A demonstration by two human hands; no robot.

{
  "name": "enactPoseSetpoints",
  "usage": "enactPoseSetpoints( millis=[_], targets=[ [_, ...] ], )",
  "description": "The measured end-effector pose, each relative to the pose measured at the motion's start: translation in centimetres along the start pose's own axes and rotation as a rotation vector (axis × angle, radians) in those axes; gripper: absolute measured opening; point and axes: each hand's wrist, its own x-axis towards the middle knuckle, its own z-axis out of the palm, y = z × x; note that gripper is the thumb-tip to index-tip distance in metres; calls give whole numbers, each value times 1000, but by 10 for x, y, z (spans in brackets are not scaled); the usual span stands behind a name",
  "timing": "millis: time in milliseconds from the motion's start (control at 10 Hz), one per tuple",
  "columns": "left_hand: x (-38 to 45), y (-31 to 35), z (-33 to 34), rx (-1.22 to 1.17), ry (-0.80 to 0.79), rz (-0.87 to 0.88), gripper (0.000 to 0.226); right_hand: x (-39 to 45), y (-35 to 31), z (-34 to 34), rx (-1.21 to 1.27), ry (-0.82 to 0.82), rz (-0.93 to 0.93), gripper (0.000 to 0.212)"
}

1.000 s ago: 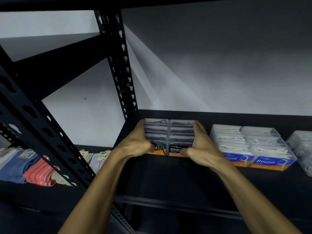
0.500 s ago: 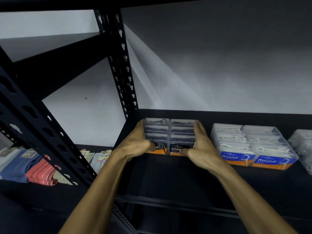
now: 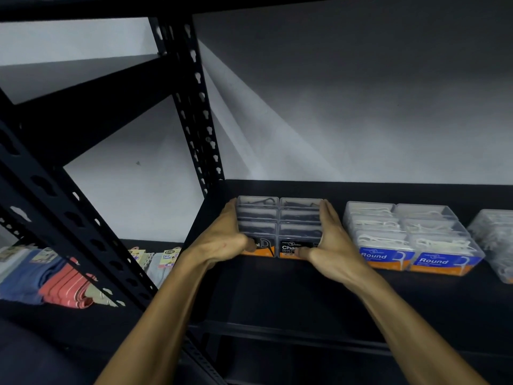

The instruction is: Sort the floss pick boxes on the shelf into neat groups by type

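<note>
A block of clear charcoal floss pick boxes (image 3: 280, 218) with black picks and black-and-orange labels stands in two rows at the left end of the black shelf (image 3: 277, 295). My left hand (image 3: 222, 240) presses flat against the block's left side, its thumb on the front label. On the block's right side lies my right hand (image 3: 330, 240), fingers straight and thumb on the front. To the right stands a group of clear boxes with white picks and blue "Round" labels (image 3: 402, 234). A third group of clear boxes (image 3: 497, 240) is cut off at the right edge.
A black perforated upright post (image 3: 194, 107) rises just left of the charcoal block. On a neighbouring lower shelf at the left lie folded towels (image 3: 55, 279) and packaged face towels (image 3: 166, 259). A grey wall runs behind the shelf.
</note>
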Motion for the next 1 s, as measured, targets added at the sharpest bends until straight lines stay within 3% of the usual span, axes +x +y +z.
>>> enactPoseSetpoints(
  millis=[300, 500, 700, 800, 900, 1000],
  targets=[
    [-1, -1, -2, 19, -8, -18, 92, -3, -6, -5, -35, 8, -32, 108],
    [-3, -1, -1, 39, -18, -85, 118, -3, -6, -7, -76, 0, -38, 118],
    [-10, 1, -5, -2, -6, -29, 111, -5, -9, -9, -74, 2, -47, 124],
    [-19, 5, -3, -40, 56, 42, 109, -9, -12, -9, -89, 17, -87, 124],
    [-29, 13, 5, 43, 293, 201, 94, -22, -12, -12, -122, 98, -180, 115],
    [-47, 11, 24, 284, 570, 415, 64, -49, -1, -18, -81, 340, -367, 90]
  ],
)
